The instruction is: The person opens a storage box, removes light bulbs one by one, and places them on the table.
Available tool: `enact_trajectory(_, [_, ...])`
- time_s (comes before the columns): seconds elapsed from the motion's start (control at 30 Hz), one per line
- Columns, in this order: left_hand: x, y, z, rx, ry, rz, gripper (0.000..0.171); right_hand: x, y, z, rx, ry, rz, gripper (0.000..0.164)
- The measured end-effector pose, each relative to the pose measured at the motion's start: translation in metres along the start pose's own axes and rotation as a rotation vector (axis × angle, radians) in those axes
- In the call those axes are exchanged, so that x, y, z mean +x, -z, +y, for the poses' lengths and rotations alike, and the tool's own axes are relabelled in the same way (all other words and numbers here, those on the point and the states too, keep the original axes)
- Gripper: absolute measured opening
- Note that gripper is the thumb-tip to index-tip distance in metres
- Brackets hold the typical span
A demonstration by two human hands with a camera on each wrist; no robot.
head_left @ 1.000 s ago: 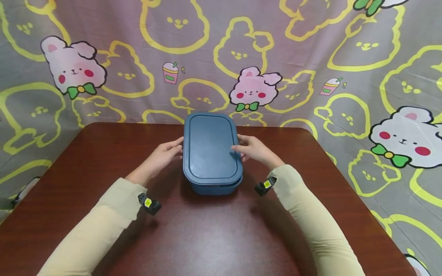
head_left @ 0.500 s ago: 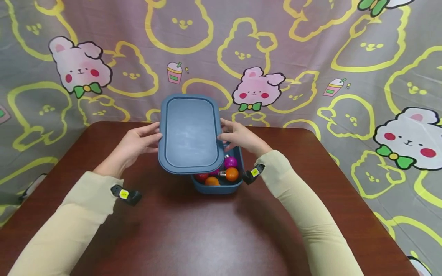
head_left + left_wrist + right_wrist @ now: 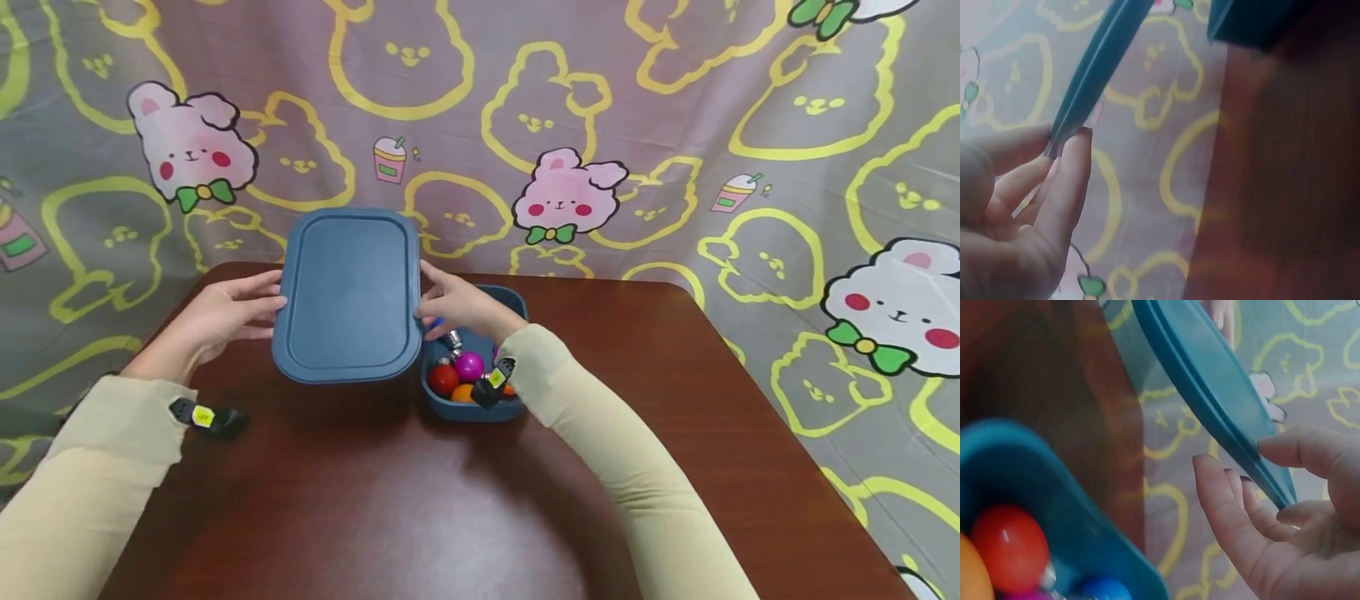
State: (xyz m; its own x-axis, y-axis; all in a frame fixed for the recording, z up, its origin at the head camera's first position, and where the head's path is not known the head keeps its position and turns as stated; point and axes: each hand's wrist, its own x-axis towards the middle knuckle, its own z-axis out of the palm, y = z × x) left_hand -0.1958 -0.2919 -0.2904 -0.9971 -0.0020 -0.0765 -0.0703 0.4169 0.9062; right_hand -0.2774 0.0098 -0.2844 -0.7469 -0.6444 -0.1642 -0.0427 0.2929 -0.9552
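Patterned curtain point(image 3: 637, 108), lid point(image 3: 348, 296) between both hands point(image 3: 221, 315) point(image 3: 467, 304)

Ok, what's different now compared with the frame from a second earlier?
The lid has come off the box and moved to the person's left, uncovering coloured bulbs. The left hand and right hand still hold it at opposite sides. The box has stayed in place on the table.

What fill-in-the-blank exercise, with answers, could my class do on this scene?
The lid held by the left hand and right hand is coloured ____.
In the head view, the lid is to the ____ of the container.
In that view, the bulb immediately left of the magenta bulb is ____.
Missing words: blue; left; red.
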Motion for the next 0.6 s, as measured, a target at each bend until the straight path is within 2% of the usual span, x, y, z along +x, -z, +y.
enact_trajectory(0.2, [0.002,0.019,-0.026,-0.005,0.066,-0.076,0.073,0.011,-0.029,0.005,0.103,-0.04,0.048,0.078])
enact_trajectory(0.43, [0.006,0.035,-0.056,0.008,0.131,-0.136,0.074,0.01,-0.067,0.018,0.308,-0.051,0.093,0.063])
enact_trajectory(0.6, [0.007,0.043,-0.072,-0.021,0.175,-0.17,0.075,0.01,-0.091,0.026,0.333,-0.05,0.148,0.058])
